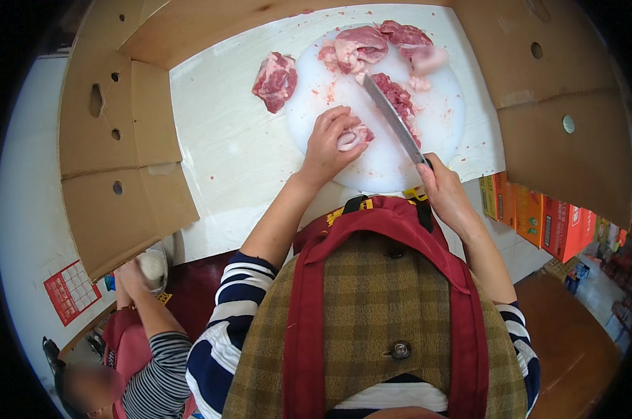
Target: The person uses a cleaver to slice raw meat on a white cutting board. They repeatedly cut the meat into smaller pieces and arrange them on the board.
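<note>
My left hand (332, 137) curls around a small piece of raw meat (355, 137) with a pale rim of fat, on a round white cutting board (305, 131). In my right hand (441, 183) is the handle of a long kitchen knife (391, 115). Its blade slants up and left across the board, its edge beside a strip of chopped meat (397, 97). Two larger raw cuts lie at the board's far side, a folded piece (360, 47) and a darker piece (407, 36). Left of them, a meat chunk (275, 81) sits at the board's edge.
Cardboard panels wall the white table (227, 131) on the left (101, 120), back and right (551, 63). At lower left a co-worker (153, 361) has their hands by a bowl (153, 269) of pale contents. Printed boxes (556, 225) stand below right.
</note>
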Demonstrator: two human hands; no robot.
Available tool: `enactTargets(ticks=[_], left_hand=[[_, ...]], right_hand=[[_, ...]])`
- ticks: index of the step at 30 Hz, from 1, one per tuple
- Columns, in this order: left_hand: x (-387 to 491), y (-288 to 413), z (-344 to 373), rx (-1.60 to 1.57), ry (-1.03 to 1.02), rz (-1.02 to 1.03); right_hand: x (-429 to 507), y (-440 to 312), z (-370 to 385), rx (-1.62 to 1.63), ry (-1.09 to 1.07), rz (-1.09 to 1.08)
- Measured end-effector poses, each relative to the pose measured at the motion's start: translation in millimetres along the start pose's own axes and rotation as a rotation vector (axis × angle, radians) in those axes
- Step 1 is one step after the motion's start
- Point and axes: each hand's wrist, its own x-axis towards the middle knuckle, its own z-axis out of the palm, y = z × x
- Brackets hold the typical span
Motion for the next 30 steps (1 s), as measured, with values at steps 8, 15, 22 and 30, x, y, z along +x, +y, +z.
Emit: enactTargets(ticks=[8, 15, 22, 30], left_hand=[[-1, -5, 5, 0.179, -0.056, 0.056], [1, -8, 8, 0.176, -0.047, 0.083], [1, -10, 11, 0.175, 0.015, 0.109], [2, -2, 0, 0.164, -0.086, 0.114]], right_hand=[[-8, -17, 13, -0.065, -0.153, -0.038], [83, -35, 50, -0.092, -0.074, -0.257], [26, -24, 20, -0.156, -0.178, -0.073], [90, -33, 41, -0.132, -0.019, -0.307]])
